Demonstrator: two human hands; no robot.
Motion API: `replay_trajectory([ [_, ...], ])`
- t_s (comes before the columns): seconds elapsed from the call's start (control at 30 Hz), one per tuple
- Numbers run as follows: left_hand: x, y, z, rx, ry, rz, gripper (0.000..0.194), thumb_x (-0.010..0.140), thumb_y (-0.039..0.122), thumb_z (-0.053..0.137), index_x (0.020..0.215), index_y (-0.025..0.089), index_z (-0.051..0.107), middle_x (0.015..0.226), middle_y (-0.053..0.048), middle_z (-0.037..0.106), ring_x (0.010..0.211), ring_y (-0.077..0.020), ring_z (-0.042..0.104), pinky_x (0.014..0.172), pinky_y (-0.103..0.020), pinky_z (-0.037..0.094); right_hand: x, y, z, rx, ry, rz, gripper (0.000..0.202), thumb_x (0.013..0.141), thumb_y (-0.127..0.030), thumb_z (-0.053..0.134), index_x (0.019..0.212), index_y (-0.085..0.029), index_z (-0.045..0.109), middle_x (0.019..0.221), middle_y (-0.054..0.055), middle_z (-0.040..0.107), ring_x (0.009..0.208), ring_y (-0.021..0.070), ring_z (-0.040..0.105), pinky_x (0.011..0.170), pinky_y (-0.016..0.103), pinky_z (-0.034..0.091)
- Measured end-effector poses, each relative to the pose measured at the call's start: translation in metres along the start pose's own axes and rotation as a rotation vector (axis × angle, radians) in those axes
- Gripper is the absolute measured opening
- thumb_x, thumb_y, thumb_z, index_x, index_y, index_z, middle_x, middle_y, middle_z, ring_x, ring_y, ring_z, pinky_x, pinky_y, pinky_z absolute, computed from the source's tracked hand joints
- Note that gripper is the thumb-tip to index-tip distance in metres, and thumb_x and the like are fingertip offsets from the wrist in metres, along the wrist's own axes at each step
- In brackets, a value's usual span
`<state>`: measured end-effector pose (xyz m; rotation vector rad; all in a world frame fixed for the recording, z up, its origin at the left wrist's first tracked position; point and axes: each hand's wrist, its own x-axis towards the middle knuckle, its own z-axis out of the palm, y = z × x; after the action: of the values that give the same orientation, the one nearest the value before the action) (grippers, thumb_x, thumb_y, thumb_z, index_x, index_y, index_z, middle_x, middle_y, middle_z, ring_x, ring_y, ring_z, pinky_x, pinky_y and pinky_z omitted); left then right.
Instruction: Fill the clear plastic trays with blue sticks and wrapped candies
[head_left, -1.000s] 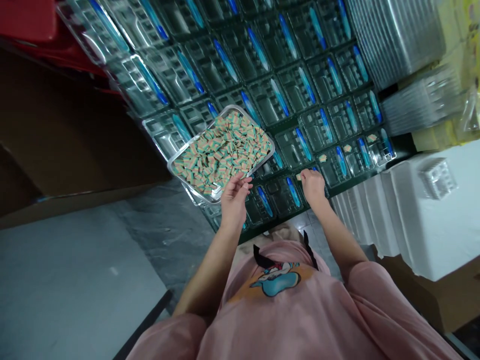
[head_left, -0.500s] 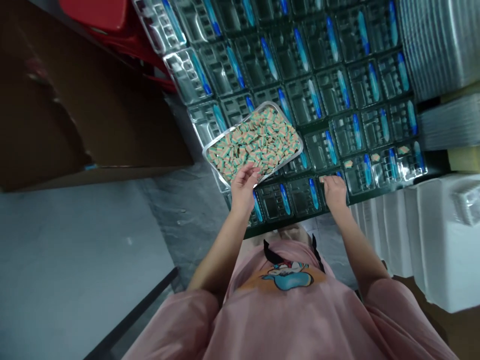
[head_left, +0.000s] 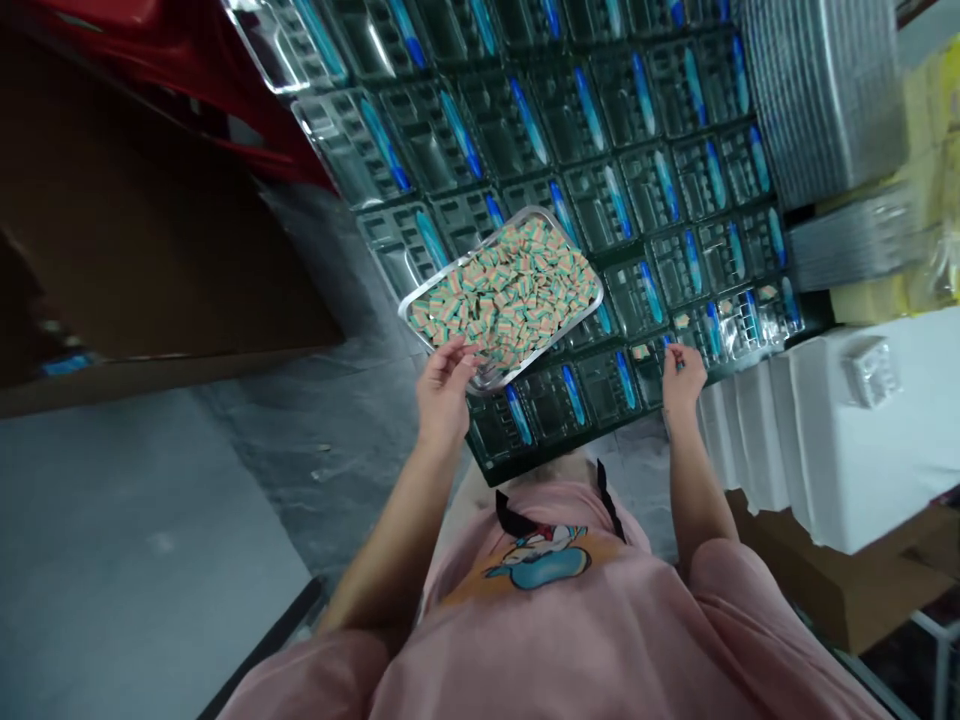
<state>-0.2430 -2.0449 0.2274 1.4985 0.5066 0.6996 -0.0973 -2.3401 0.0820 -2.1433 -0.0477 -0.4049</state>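
My left hand is closed, its thumb and fingertips drawn together over the near-left rim of a shallow metal tray. Small flat pieces striped in peach and green fill most of that tray. What the left fingers hold, if anything, is too small to make out. My right hand has its fingers curled together at the nearest row of clear plastic blister trays. Just left of it, one striped piece lies in a compartment. Blue pen-shaped items sit in the blister trays.
Tall stacks of clear blister trays stand at the right, with white foam-like blocks nearer me. At left are a brown cardboard box and a red plastic stool or chair. The metal tray rests on top of the blister trays.
My right hand has moved off the compartment where it held a striped piece, leaving the piece there. My left hand has shifted left along the metal tray's rim. The view has turned slightly.
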Motion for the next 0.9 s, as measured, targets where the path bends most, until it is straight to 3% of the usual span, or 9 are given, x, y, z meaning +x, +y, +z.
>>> replay_trajectory([
  [0.2,-0.003,-0.003,-0.007,0.024,-0.035,-0.036,0.033,0.071,0.031,0.076,0.102,0.022,0.069,0.092,-0.003,0.069,0.080,-0.0130,0.064,0.079,-0.026,0.050,-0.019,0.006,0.016,-0.111,-0.106,-0.027,0.027,0.091,-0.027,0.047,0.097,-0.014,0.070,0.091,0.012,0.067,0.083,0.0213,0.058,0.082,0.035,0.046],
  [0.37,-0.004,-0.003,-0.015,0.045,-0.075,-0.035,0.036,0.071,0.032,0.077,0.105,0.021,0.069,0.093,-0.003,0.070,0.081,-0.0137,0.065,0.079,-0.027,0.050,-0.027,-0.003,0.033,-0.214,-0.059,0.002,0.027,0.089,-0.022,0.046,0.098,-0.014,0.071,0.096,0.015,0.066,0.090,0.0231,0.058,0.084,0.037,0.045],
  [0.57,-0.007,0.002,-0.025,0.051,-0.094,-0.034,0.036,0.071,0.035,0.077,0.104,0.022,0.069,0.094,-0.004,0.071,0.083,-0.0155,0.066,0.080,-0.030,0.052,-0.030,-0.007,0.035,-0.275,0.011,-0.005,0.032,0.088,-0.021,0.045,0.108,-0.016,0.070,0.100,0.015,0.066,0.091,0.0252,0.056,0.083,0.040,0.045],
  [0.8,-0.007,0.006,-0.032,0.049,-0.104,-0.035,0.035,0.071,0.037,0.078,0.102,0.021,0.070,0.094,-0.005,0.072,0.084,-0.0158,0.066,0.081,-0.031,0.052,-0.022,0.005,0.040,-0.187,-0.029,0.057,0.034,0.084,-0.018,0.045,0.105,-0.011,0.070,0.094,0.017,0.065,0.095,0.0265,0.056,0.090,0.043,0.044],
  [0.9,-0.004,0.005,-0.038,0.039,-0.107,-0.043,0.035,0.071,0.036,0.078,0.101,0.021,0.070,0.094,-0.006,0.072,0.084,-0.0161,0.066,0.081,-0.031,0.052,-0.023,-0.008,0.035,-0.117,0.024,0.070,0.034,0.085,-0.021,0.046,0.109,-0.010,0.068,0.094,0.016,0.064,0.091,0.0252,0.057,0.089,0.043,0.047],
])
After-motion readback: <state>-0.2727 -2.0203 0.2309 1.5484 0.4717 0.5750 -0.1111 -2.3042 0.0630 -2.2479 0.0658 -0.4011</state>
